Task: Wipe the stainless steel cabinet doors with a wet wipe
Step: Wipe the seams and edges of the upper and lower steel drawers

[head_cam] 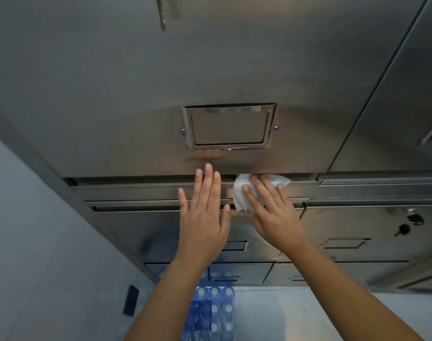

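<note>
A tall stainless steel cabinet door (pixel 136 89) fills the upper view, with a chrome label holder (pixel 228 126) near its lower edge. My right hand (pixel 274 212) presses a white wet wipe (pixel 240 193) flat against the horizontal steel ledge just under that door's bottom edge. The wipe is crumpled and partly covered by my fingers. My left hand (pixel 205 215) is beside it on the left, fingers spread and flat against the same ledge, holding nothing.
Lower steel doors (pixel 345 232) with recessed label holders and a lock with a key (pixel 413 217) lie below the ledge. Another tall door (pixel 407 94) is to the right. A pack of blue-wrapped water bottles (pixel 210 313) stands on the floor. A pale wall (pixel 37 242) is left.
</note>
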